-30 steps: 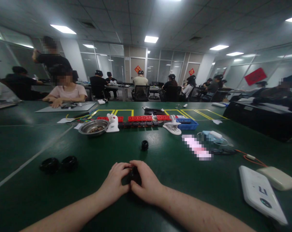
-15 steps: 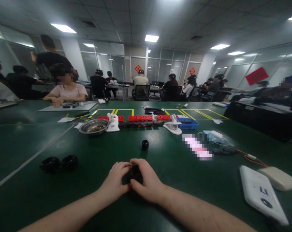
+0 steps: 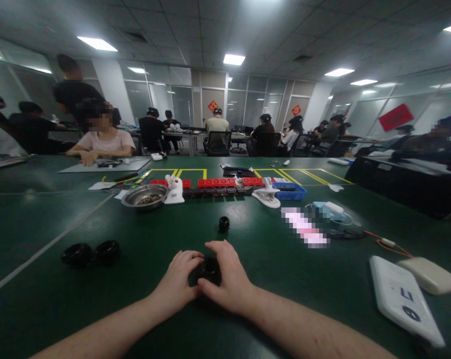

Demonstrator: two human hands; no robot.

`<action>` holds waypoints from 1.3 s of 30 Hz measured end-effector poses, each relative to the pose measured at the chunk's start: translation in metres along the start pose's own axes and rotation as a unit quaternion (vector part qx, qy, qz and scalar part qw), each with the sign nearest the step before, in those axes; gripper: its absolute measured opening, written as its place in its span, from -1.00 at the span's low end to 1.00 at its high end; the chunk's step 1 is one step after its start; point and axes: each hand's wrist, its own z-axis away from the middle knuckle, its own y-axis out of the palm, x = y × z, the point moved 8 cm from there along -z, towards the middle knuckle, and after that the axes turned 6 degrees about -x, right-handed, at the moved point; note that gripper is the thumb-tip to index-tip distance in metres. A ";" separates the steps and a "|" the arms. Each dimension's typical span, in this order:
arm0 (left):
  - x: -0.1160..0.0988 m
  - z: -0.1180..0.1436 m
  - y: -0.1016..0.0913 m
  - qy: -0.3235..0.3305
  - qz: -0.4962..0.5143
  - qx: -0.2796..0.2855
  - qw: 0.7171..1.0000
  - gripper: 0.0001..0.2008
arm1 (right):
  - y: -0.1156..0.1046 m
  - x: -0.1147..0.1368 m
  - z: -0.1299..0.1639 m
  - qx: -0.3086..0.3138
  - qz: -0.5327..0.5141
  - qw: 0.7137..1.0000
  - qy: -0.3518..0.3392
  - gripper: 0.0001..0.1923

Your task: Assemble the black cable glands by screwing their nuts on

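**Black ring part, held in both hands**

Black and round, the little part (image 3: 209, 269) sits low on the green desk (image 3: 270, 259), my left hand (image 3: 178, 281) and right hand (image 3: 228, 279) closed around it — best to hold steady and turn slowly. Writing on the white box (image 3: 404, 299) is too blurry to read.

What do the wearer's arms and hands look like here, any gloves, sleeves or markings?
Both forearms enter bare from the bottom edge: no sleeves show within the frame. The left hand and right hand are bare too, with no gloves, rings or wristbands visible. No cables, straps or tags on either arm. The right forearm shows a few small reddish marks along its upper side; the left forearm looks unmarked.
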 end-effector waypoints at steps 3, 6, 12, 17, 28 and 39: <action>-0.003 0.001 -0.002 0.010 0.008 -0.004 1.000 -0.70 | 0.000 -0.010 -0.001 -0.012 0.008 0.999 0.044 -0.50; -0.003 0.001 -0.002 0.012 0.007 -0.012 1.000 -0.68 | 0.003 -0.005 -0.001 0.009 -0.007 1.000 0.021 -0.58; 0.000 0.000 0.001 0.018 -0.014 -0.013 1.000 -0.70 | -0.002 0.001 0.000 -0.011 -0.005 1.000 -0.001 -0.42; -0.003 0.001 -0.002 0.015 -0.007 -0.008 1.000 -0.71 | -0.001 -0.015 0.000 -0.029 0.016 0.998 0.062 -0.50; 0.000 0.001 0.001 0.008 -0.011 -0.005 1.000 -0.69 | -0.003 -0.001 0.000 -0.018 -0.011 1.000 0.006 -0.47; -0.003 0.000 -0.001 0.009 -0.008 -0.012 1.000 -0.67 | 0.001 -0.001 0.000 0.009 -0.036 0.999 -0.008 -0.46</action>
